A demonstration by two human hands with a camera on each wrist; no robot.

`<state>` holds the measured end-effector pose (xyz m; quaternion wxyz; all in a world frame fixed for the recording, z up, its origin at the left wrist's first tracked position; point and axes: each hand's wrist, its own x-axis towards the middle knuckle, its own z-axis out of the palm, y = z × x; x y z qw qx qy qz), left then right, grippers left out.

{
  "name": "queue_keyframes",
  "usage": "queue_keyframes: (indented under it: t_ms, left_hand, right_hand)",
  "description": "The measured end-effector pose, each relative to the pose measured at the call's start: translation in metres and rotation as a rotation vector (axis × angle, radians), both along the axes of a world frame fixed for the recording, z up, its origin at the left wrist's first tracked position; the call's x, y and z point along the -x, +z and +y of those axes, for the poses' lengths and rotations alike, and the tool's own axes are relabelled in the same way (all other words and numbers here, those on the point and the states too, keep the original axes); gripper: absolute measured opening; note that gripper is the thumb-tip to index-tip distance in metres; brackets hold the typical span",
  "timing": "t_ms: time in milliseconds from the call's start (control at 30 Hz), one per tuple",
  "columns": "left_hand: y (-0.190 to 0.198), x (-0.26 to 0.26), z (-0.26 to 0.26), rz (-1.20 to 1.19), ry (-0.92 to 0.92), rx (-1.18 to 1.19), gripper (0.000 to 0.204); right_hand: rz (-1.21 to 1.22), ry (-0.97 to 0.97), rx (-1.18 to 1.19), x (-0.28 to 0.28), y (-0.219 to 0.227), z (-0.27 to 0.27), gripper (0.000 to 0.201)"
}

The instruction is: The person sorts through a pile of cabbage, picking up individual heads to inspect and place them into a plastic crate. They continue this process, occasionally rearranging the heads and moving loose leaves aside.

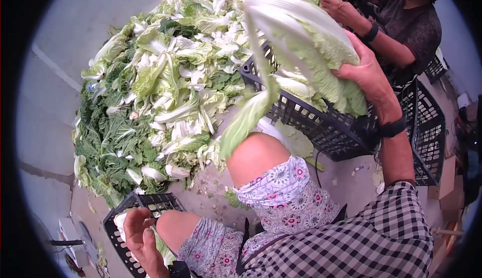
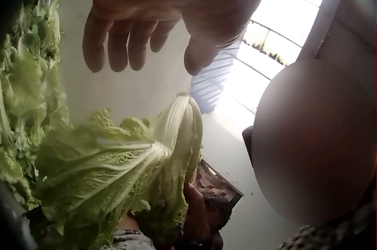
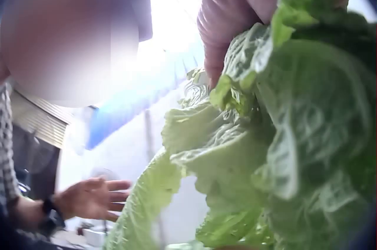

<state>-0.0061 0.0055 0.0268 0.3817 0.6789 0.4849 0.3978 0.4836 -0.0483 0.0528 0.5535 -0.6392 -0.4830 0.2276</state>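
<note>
The right hand (image 1: 369, 75) grips a bulky, probably heavy napa cabbage (image 1: 306, 42) above the black crate's (image 1: 321, 127) rim, its soft outer leaf (image 1: 248, 115) dangling loose, so the firmer head looks the safer hold, while the left hand (image 1: 140, 238) hangs open and empty.

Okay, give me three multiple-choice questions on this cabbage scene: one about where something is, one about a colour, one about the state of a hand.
1. Where is the heap of loose leaves?
A. On the floor
B. On a shelf
C. In a sink

2. What colour is the crate under the cabbage?
A. Red
B. Black
C. White

3. How is the left hand?
A. Gripping a knife
B. Holding the cabbage
C. Open, holding nothing

Answers: 1 A, the leaves lie spread over grey floor. 2 B, its lattice walls are black. 3 C, its fingers are relaxed and empty, while the right hand holds the cabbage.
</note>
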Motion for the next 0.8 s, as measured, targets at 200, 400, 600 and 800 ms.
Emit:
queue_keyframes:
  t_ms: [200, 400, 600, 800]
  left_hand:
    - [-0.012, 0.014, 0.008, 0.021, -0.039, 0.107, 0.048]
    - [-0.007, 0.01, 0.008, 0.012, -0.051, 0.165, 0.049]
    - [0.005, -0.001, 0.013, 0.075, -0.08, 0.268, 0.036]
    - [-0.007, -0.011, 0.028, 0.07, -0.138, 0.258, 0.052]
  right_hand:
    - [0.086, -0.243, 0.018, -0.069, -0.059, -0.004, 0.069]
    - [0.321, -0.282, -0.033, -0.095, -0.093, -0.003, 0.07]
    - [0.606, -0.215, -0.396, -0.12, -0.107, -0.026, 0.06]
    - [0.562, -0.233, -0.488, -0.13, -0.089, -0.062, 0.052]
